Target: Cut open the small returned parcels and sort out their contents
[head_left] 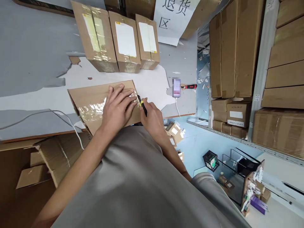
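Here's the taped carton [95,101], lying flat at the near edge of the desk [30,57], right in front of the person, its top glossy with clear tape. The left hand [118,109] is pressed down on it, palm flat, fingers spread wide and gripping nothing, fingertips reaching the carton's right end. Right beside it, the right hand [153,118] is closed tight around a yellow-and-black utility knife [142,106], whose tip meets the taped seam at that right end, just next to the left fingertips. Further back on the desk, three sealed cartons [125,41] stand side by side, each with a pale label on top, well apart from the one under the hands. Over by the desk's right edge lies a phone [176,87], with a red-handled tool [190,86] just beside it. A white cable [59,115] snakes in across the near left part of the desk and drops over the edge. Behind the row of cartons hangs a paper sign [173,19], and on the right, shelving [261,63] is stacked with big brown boxes.
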`<state>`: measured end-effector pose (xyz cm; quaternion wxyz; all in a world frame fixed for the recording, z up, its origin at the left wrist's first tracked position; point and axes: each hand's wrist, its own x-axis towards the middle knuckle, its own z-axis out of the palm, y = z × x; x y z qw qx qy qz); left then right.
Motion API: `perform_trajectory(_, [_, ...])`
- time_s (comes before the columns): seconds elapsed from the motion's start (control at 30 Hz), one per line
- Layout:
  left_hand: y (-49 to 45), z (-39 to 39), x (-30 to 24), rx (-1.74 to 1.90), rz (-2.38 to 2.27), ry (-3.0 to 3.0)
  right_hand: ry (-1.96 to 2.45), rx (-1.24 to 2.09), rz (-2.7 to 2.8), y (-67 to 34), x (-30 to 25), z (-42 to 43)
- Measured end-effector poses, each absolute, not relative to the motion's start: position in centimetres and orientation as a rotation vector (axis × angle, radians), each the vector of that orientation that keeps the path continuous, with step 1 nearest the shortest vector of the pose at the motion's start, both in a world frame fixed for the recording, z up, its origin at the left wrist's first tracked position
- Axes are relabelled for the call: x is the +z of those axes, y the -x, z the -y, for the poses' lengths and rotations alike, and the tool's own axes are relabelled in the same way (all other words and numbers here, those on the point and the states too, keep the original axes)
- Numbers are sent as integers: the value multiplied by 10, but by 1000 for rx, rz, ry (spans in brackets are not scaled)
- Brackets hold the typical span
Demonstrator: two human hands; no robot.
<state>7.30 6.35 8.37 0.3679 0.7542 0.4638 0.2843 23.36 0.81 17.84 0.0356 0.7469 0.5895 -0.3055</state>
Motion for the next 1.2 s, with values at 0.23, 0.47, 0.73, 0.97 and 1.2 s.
perform_trajectory(0.23, [-72,-63,80,741,-1155,-1892,-2249,-809,-1683,-213,190,-16])
perform_trajectory(0.47, [-71,-60,76,777,-1134,-1926,-2209,-692,-1552,-189,197,-24])
perform_trajectory(0.73, [-75,-57,73,803,-1125,-1911,-2194,-727,-1448,-187,211,-13])
perform_trajectory(0.97, [-75,-55,73,814,-1112,-1925,-2183,-721,-1410,-184,212,-3])
perform_trajectory(1.2, [-78,-53,72,816,-1095,-1921,-2200,-667,-1405,-183,202,-13])
